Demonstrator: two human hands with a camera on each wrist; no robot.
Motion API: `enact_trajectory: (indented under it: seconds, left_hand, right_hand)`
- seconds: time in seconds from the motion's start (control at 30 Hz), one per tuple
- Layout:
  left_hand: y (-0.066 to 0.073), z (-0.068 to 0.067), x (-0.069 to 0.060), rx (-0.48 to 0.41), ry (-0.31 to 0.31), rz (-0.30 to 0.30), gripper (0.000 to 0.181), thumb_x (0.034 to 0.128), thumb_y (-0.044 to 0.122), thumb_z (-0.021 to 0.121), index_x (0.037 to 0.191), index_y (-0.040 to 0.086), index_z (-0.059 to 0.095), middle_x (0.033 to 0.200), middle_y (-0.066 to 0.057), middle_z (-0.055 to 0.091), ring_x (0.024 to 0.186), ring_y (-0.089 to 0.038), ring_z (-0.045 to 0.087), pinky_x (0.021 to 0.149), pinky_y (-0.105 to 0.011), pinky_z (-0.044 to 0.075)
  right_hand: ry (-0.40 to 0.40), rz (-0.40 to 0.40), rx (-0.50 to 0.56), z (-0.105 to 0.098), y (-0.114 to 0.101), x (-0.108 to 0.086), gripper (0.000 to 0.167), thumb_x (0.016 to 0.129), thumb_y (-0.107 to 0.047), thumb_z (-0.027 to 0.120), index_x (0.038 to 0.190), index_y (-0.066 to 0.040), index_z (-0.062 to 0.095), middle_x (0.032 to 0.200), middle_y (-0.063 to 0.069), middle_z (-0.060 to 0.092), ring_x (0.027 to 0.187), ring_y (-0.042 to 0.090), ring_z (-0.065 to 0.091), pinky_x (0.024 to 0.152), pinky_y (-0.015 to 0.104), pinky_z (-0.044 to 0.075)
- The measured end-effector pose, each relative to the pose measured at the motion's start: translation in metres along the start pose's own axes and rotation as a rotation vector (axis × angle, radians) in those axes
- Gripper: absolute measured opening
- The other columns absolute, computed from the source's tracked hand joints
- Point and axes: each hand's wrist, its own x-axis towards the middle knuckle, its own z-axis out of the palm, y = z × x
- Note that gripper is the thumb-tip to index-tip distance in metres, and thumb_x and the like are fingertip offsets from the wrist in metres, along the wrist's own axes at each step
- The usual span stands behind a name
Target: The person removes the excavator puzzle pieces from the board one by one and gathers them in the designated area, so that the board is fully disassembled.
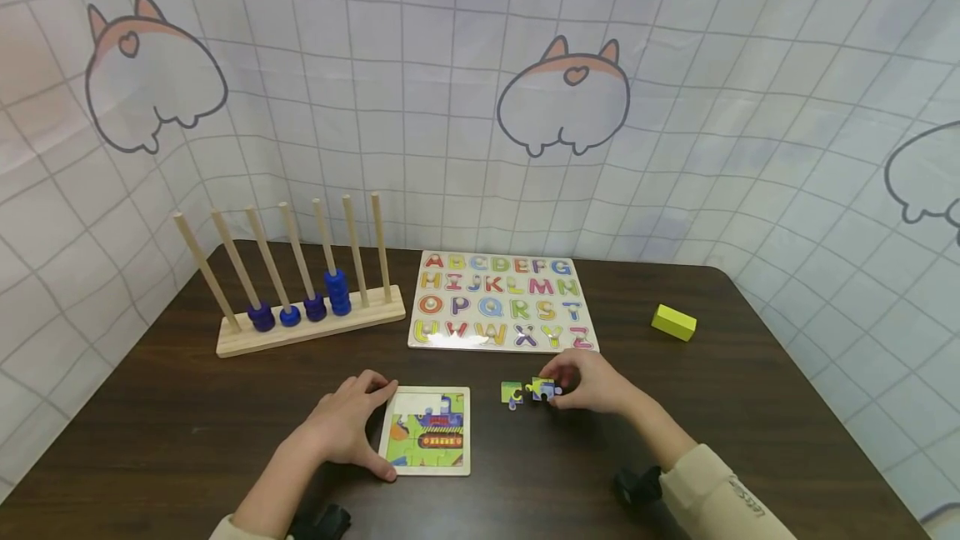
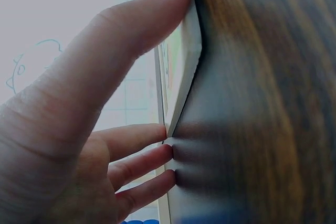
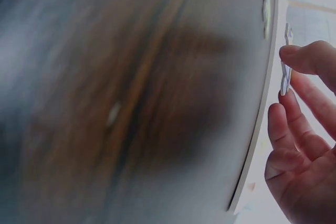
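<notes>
A square jigsaw puzzle board (image 1: pixel 467 432) with a pale wooden frame lies in front of me, with a vehicle picture partly filled in and a bare white patch at its top left. My left hand (image 1: pixel 347 423) holds its left side, thumb at the near corner and index finger at the far one. To the right, my right hand (image 1: pixel 592 382) pinches a yellow and purple jigsaw piece (image 1: pixel 542 389) between thumb and fingers. Edge-on, that thin piece (image 3: pixel 286 72) appears raised off the table in the right wrist view. Beside it a green jigsaw piece (image 1: pixel 512 393) lies on the table.
Behind the hands lies an alphabet puzzle board (image 1: pixel 502 342) with knobbed letters. A wooden peg rack (image 1: pixel 311 333) with blue beads stands at the back left. At the right is a yellow block (image 1: pixel 673 322). A patterned curtain (image 1: pixel 465 198) hangs behind the dark table (image 1: pixel 750 407).
</notes>
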Motion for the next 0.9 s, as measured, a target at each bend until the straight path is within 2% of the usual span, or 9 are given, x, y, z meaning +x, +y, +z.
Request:
enact_trajectory:
  seconds: [0.37,0.9]
  left_hand:
    - [0.0002,-0.0003,-0.0008,-0.004,-0.001,0.0,0.111,0.0442,0.057,0.084,0.135,0.007,0.045,0.126,-0.006,0.041,0.112,-0.026,0.038,0.087,-0.054,0.035]
    - [0.001,-0.0012,-0.0021,-0.003,0.008,0.009,0.111,0.0437,0.056,0.085,0.135,0.006,0.046,0.125,-0.005,0.042,0.111,-0.026,0.039,0.085,-0.053,0.036]
  right_hand:
    - [-0.03,0.051,-0.018,-0.0055,0.0094,-0.0051,0.025,0.072,-0.011,0.076,0.096,-0.007,0.068,0.088,-0.003,0.063,0.073,0.015,0.053,0.065,0.025,0.045]
    - [-0.045,0.041,-0.012,-0.0035,0.0104,-0.0026,0.026,0.071,-0.007,0.075,0.096,-0.004,0.069,0.09,0.001,0.064,0.072,0.015,0.054,0.065,0.024,0.045]
